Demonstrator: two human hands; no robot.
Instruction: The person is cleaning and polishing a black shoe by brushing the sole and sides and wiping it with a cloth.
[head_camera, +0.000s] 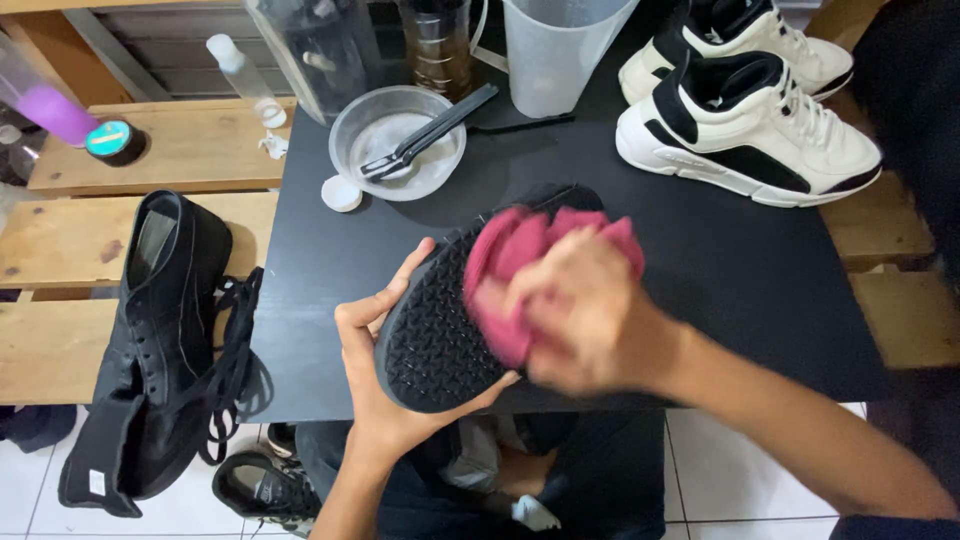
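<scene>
Centre of frame: black rubber-soled shoe (440, 330), tread facing up, cradled from below by left hand (385, 375), fingers wrapped along its edge. Pressed onto the sole: crumpled pink cloth (520, 265), bunched in the closed grasp of right hand (580, 315) (blurred). Beneath: black rectangular tabletop (720, 260). Upper centre: clear round plastic bowl (395, 140) with black brush (430, 135) laid across it; just beside it, upper right of centre, translucent plastic jug (555, 55). Upper right: pair of white-and-black sneakers (745, 130). Left of frame: black lace-up boot (150, 350), laces loose, lying on wooden slatted bench (60, 240).
</scene>
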